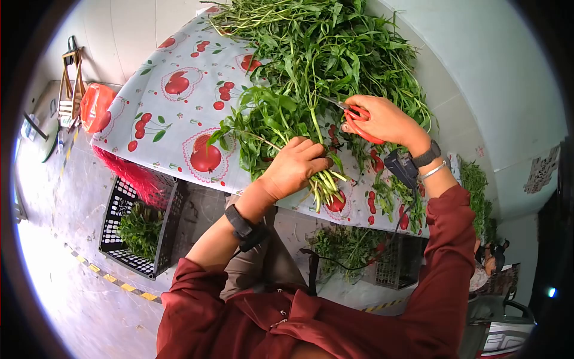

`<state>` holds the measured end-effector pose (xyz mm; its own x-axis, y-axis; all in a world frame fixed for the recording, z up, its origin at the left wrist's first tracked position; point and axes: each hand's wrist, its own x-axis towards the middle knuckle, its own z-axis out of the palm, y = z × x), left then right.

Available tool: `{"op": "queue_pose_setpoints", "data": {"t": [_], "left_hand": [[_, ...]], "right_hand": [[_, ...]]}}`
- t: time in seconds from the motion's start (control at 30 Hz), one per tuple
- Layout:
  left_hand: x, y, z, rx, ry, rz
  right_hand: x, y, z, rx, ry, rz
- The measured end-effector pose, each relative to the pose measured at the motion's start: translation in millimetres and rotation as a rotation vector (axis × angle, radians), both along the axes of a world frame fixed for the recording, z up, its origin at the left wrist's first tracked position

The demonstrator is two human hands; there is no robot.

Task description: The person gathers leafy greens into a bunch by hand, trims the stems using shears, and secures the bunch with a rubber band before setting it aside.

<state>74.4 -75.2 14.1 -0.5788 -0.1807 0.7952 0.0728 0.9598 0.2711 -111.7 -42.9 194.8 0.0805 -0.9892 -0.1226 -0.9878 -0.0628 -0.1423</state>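
My left hand [294,165] is closed around a bunch of leafy green stems [326,190], whose pale cut ends stick out toward me below the fingers and whose leaves spread to the upper left. My right hand [379,119] grips red-handled scissors [363,125]. Their metal blades point left and touch or nearly touch a long stem just above the bunch. Behind both hands lies a large heap of leafy greens [335,54] on the table with a fruit-patterned cloth [179,113].
A black crate [140,227] with greens stands on the floor at left, near pink-red strings [134,179]. An orange-red bag [97,107] hangs by the table's left corner. More greens [344,248] and another crate [397,263] are under the table. Another person [491,258] is far right.
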Motion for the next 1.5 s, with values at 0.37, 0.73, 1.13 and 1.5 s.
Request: {"op": "queue_pose_setpoints", "data": {"t": [0.37,0.73,1.13,1.5], "left_hand": [[-2.0,0.2,-3.3,-0.007,-0.007,0.009],[-2.2,-0.3,-4.5,-0.003,-0.041,0.003],[-2.4,0.6,-3.9,0.0,-0.028,-0.003],[-2.1,0.1,-4.7,-0.011,-0.021,-0.005]], "right_hand": [[6.3,-29.1,9.4,0.047,0.238,0.003],[5.7,-53.2,12.4,0.204,0.277,0.066],[0.4,-59.3,-3.3,0.22,0.319,0.08],[-16.4,-31.2,-7.3,0.066,0.048,0.061]]}}
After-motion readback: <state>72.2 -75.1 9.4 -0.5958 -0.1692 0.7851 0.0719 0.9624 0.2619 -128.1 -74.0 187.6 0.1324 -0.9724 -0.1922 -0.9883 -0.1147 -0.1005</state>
